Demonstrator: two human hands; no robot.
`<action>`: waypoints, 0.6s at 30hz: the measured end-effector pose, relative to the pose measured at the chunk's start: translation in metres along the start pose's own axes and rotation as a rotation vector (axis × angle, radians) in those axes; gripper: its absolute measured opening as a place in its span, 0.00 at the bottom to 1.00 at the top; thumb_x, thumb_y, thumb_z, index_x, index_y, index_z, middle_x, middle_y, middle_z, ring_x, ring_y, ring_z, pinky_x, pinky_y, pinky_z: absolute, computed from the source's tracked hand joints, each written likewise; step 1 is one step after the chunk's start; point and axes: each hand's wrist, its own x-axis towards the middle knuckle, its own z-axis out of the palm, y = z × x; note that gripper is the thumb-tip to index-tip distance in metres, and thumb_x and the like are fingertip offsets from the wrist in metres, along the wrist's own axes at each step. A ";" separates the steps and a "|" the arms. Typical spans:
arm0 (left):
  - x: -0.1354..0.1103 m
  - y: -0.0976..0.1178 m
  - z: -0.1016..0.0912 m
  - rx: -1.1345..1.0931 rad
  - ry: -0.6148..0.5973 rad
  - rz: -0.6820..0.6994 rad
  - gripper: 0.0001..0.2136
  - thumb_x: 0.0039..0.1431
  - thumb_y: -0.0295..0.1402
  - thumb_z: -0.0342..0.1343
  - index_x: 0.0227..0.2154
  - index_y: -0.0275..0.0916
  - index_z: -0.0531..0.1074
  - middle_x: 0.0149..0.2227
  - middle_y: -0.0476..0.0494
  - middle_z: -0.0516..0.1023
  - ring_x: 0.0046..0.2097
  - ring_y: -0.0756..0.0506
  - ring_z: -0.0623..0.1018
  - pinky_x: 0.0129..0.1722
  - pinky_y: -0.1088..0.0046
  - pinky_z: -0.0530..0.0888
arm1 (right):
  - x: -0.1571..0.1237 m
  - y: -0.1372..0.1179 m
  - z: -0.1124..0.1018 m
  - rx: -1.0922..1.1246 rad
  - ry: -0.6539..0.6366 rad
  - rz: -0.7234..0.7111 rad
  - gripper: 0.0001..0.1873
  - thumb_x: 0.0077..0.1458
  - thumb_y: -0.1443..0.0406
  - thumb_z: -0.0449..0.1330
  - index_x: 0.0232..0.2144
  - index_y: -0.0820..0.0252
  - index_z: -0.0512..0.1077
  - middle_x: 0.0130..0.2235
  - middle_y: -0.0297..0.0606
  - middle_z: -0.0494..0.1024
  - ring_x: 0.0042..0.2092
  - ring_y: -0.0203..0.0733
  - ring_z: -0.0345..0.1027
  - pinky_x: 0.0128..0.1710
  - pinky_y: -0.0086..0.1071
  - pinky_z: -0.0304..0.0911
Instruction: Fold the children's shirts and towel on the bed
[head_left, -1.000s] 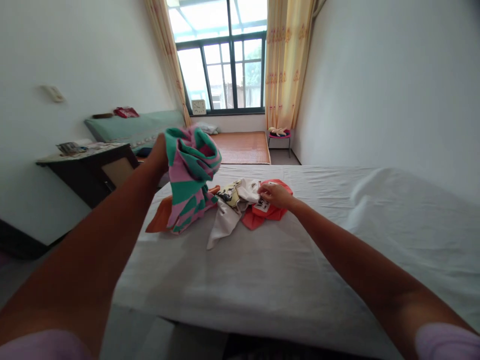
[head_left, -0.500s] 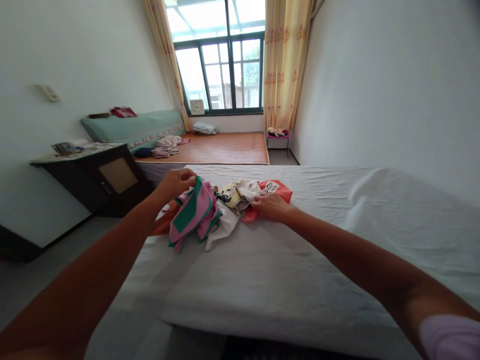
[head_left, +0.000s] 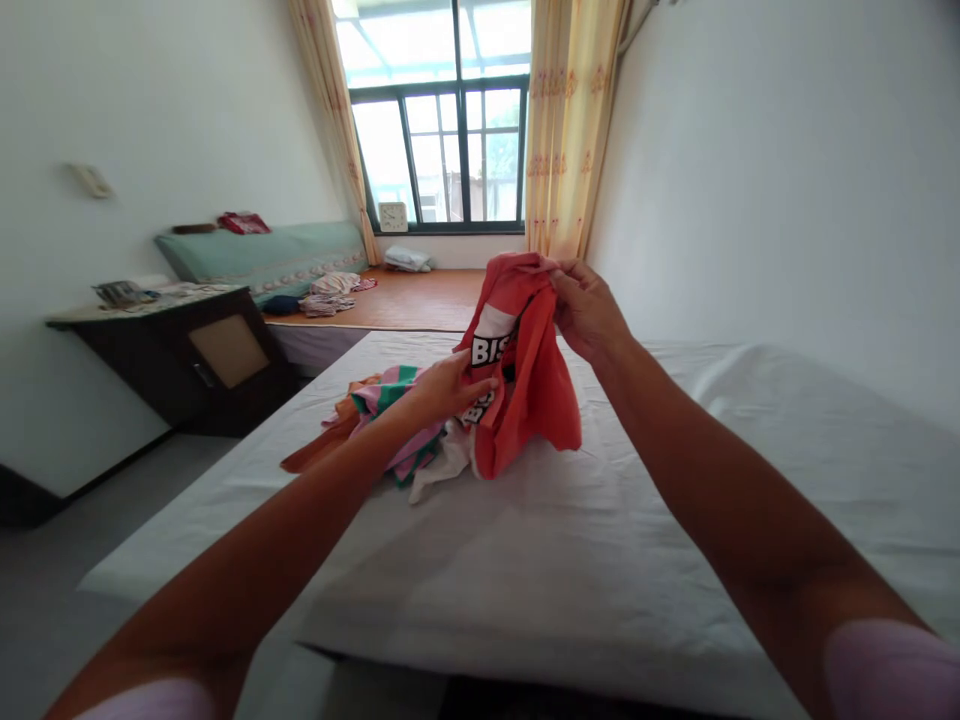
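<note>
A red garment [head_left: 561, 405] with a white patch and black-and-white lettering hangs crumpled above the bed. My right hand [head_left: 589, 305] pinches its upper edge between thumb and fingers. My left hand [head_left: 448, 388] grips the left side by the lettering, its thumb lying across the front. Left of it, partly behind my left forearm, a pink-and-green striped garment [head_left: 394, 392] is heaped on an orange one [head_left: 319, 450]. A white cloth [head_left: 442, 472] pokes out below the red garment. The garment's exact kind is hard to make out.
The heap rests on a bed with a white sheet [head_left: 525, 570]. Beyond is a second bed with a brown mat [head_left: 427, 298], bearing several folded clothes [head_left: 330, 300]. A dark cabinet [head_left: 225, 355] stands at left, and a white wall [head_left: 787, 180] rises at right.
My right hand has lifted the red garment from the heap and raised it. My left hand has let go of the striped garment, moved right and taken hold of the red one.
</note>
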 end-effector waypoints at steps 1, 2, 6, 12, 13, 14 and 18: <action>0.002 0.002 0.007 -0.032 0.000 -0.015 0.18 0.53 0.45 0.56 0.42 0.40 0.75 0.40 0.44 0.81 0.42 0.40 0.78 0.40 0.68 0.74 | -0.002 0.001 0.001 -0.004 -0.001 0.004 0.18 0.52 0.48 0.61 0.36 0.54 0.66 0.29 0.29 0.71 0.31 0.33 0.69 0.27 0.26 0.66; 0.005 0.002 0.011 -0.079 -0.001 -0.044 0.16 0.53 0.44 0.56 0.39 0.39 0.76 0.37 0.44 0.81 0.40 0.40 0.79 0.37 0.69 0.74 | -0.003 0.002 0.000 -0.009 0.001 0.006 0.19 0.51 0.48 0.61 0.36 0.54 0.66 0.29 0.29 0.72 0.32 0.33 0.69 0.27 0.26 0.66; 0.020 -0.007 -0.012 -0.350 0.133 -0.202 0.10 0.53 0.39 0.54 0.32 0.38 0.73 0.24 0.48 0.77 0.28 0.47 0.78 0.24 0.75 0.71 | 0.002 0.008 -0.022 -0.002 0.100 0.021 0.18 0.48 0.51 0.64 0.35 0.55 0.66 0.29 0.28 0.73 0.30 0.32 0.69 0.25 0.24 0.65; 0.045 -0.019 -0.127 -0.659 0.791 -0.269 0.04 0.58 0.33 0.48 0.35 0.38 0.63 0.29 0.55 0.75 0.31 0.56 0.75 0.34 0.79 0.73 | 0.017 0.022 -0.065 0.038 0.374 0.058 0.14 0.45 0.59 0.66 0.31 0.56 0.65 0.24 0.23 0.69 0.22 0.25 0.62 0.20 0.19 0.59; 0.046 -0.020 -0.145 -0.683 0.869 -0.227 0.04 0.59 0.31 0.47 0.37 0.39 0.62 0.31 0.55 0.76 0.34 0.56 0.75 0.37 0.78 0.73 | 0.017 0.024 -0.066 0.043 0.391 0.063 0.14 0.45 0.59 0.66 0.31 0.56 0.65 0.25 0.23 0.69 0.22 0.25 0.63 0.20 0.19 0.59; 0.045 -0.021 -0.160 -0.687 0.968 -0.164 0.06 0.60 0.29 0.44 0.40 0.40 0.60 0.34 0.55 0.76 0.36 0.56 0.76 0.40 0.78 0.73 | 0.016 0.025 -0.066 0.048 0.390 0.074 0.14 0.46 0.58 0.65 0.31 0.56 0.65 0.25 0.23 0.70 0.23 0.25 0.63 0.21 0.19 0.59; 0.028 -0.044 -0.185 -0.607 1.040 -0.039 0.11 0.58 0.30 0.47 0.44 0.42 0.59 0.39 0.54 0.77 0.40 0.55 0.77 0.43 0.76 0.73 | 0.000 0.037 -0.053 -0.006 0.247 0.166 0.17 0.46 0.54 0.64 0.32 0.57 0.66 0.27 0.26 0.71 0.24 0.26 0.65 0.23 0.20 0.60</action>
